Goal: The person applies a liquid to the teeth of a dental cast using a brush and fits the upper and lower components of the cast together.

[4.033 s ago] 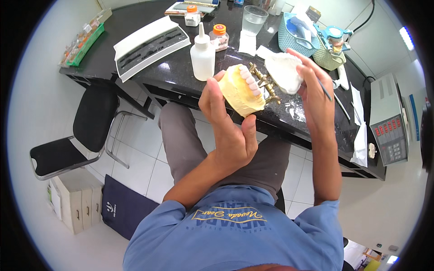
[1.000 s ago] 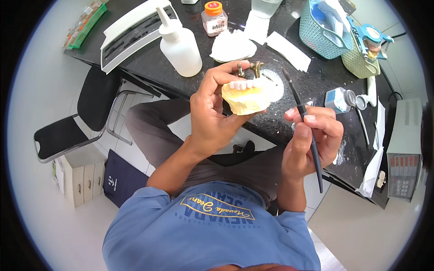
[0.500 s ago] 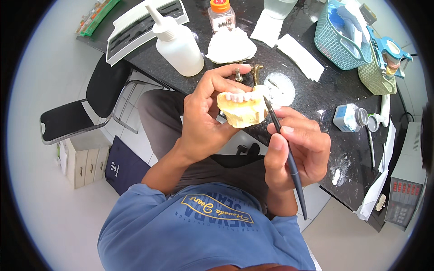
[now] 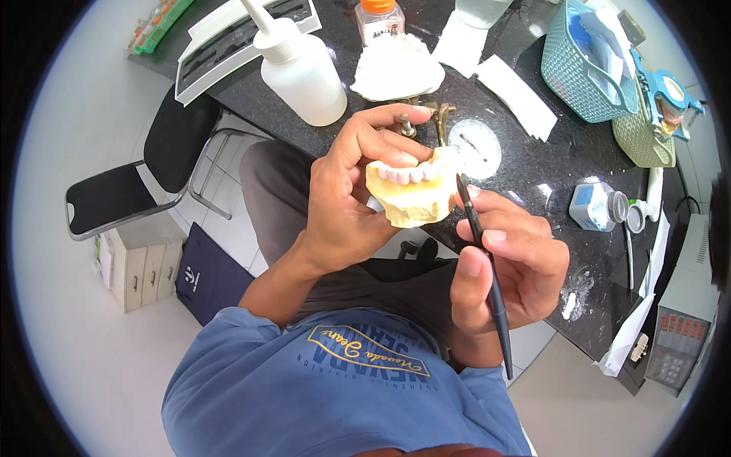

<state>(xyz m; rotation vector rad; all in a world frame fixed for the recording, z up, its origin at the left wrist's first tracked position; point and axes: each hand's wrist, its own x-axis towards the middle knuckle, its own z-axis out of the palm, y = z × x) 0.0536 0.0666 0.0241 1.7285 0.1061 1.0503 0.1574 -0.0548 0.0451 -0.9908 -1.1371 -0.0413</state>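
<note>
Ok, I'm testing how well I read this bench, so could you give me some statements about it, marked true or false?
1. The left hand holds the yellow plaster dental model with pale teeth. True.
2. The right hand holds nothing. False: it grips a slim dark-handled brush.
3. The translucent white plastic squeeze bottle stands left of the white plaster cast. True.
4. The light-blue woven plastic basket stands left of the bottle. False: the basket is on the right.
5. The round whitish disc lies on the glossy black table. True.
</note>
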